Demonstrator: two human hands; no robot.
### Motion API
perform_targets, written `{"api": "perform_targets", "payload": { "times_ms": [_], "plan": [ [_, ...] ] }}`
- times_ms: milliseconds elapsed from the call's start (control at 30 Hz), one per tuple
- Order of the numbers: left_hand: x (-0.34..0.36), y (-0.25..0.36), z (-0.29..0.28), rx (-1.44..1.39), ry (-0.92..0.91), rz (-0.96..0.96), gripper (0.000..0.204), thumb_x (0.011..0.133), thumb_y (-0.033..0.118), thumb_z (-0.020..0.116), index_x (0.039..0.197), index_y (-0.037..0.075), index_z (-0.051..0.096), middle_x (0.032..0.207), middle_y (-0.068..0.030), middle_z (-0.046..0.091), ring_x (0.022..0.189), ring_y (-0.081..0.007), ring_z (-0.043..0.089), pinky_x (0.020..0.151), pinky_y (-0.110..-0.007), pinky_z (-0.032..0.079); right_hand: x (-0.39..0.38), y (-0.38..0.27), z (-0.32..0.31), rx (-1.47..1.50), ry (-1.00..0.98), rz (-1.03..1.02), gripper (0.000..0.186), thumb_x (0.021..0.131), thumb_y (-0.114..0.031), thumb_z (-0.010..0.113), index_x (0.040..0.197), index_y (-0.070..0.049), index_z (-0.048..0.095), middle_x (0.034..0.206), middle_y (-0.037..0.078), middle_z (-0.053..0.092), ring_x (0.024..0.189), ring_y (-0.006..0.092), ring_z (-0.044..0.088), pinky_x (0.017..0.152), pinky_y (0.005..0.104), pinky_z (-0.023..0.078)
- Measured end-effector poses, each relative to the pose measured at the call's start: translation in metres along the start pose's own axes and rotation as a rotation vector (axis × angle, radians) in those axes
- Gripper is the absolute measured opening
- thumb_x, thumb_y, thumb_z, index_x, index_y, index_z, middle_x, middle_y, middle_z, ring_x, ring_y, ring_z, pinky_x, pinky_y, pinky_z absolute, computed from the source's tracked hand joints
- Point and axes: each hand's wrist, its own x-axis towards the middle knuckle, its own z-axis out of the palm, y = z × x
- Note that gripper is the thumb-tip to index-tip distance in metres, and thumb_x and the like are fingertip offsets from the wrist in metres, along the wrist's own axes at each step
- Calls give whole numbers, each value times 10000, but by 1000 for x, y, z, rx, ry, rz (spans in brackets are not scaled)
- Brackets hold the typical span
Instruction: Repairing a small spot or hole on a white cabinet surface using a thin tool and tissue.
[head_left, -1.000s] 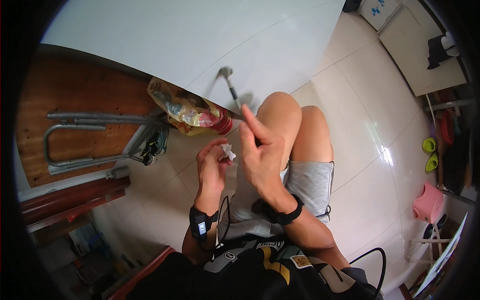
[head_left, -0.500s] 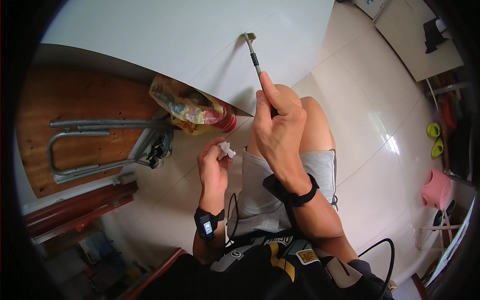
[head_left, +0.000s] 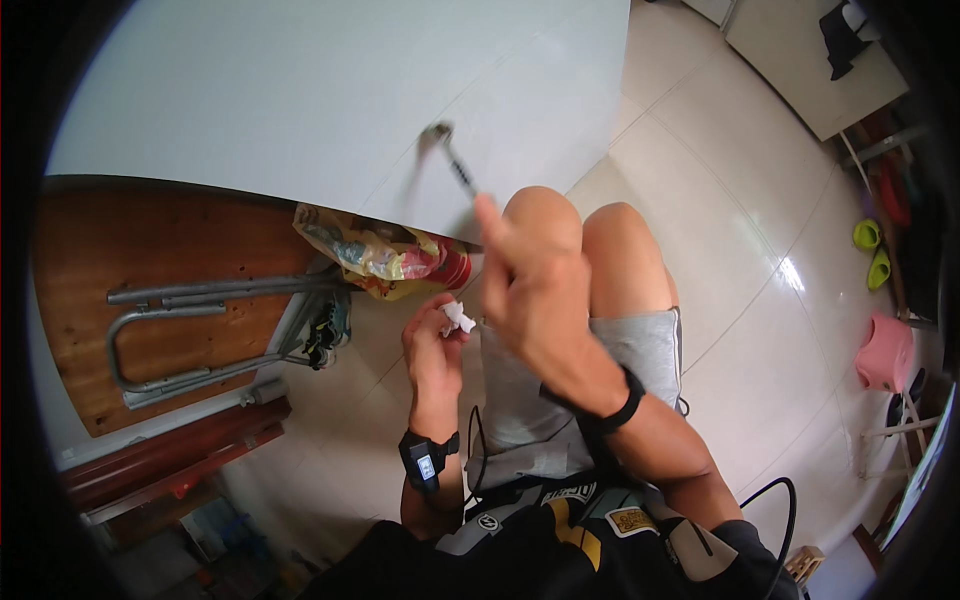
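Note:
In my right hand (head_left: 540,280), blurred by motion, is a small long-handled brush (head_left: 458,170) with a dark grip. Its bristled head touches or hovers just over a seam line on the pale grey-white panel (head_left: 300,90); I cannot tell which. My left hand (head_left: 434,345) is closed on a crumpled white tissue (head_left: 458,318), held low beside my knee and apart from the panel. Both wrists wear black bands, the left one with a small lit screen.
Below the panel's edge sits a yellowish plastic bag (head_left: 385,258) of packages. A folding metal frame (head_left: 200,295) leans against a wooden board (head_left: 90,340), with sneakers (head_left: 325,330) nearby. At right are green slippers (head_left: 872,255) and a pink stool (head_left: 885,355) on the tiled floor.
My right hand and the brush have moved down and left along the panel. The left hand still holds the tissue. The whole view has shifted slightly.

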Motion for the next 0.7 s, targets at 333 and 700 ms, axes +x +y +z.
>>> {"api": "perform_targets", "payload": {
  "times_ms": [333,700],
  "plan": [
    [-1,-3,3,25,9,-5,272,837,9,494,1066,-50,628,910,-93,631,744,-176,603,589,-290,488,22,10,-12,-75,107,-34,417,813,72,625,1217,-3,691,607,129,516,479,265,500,482,390,393],
    [6,0,8,22,-20,12,267,801,68,554,1034,-41,625,896,-82,622,755,-165,587,595,-279,470,12,1,-9,-74,64,-25,380,820,36,648,1192,-20,702,614,120,551,493,253,530,472,368,395]
  ]
}}
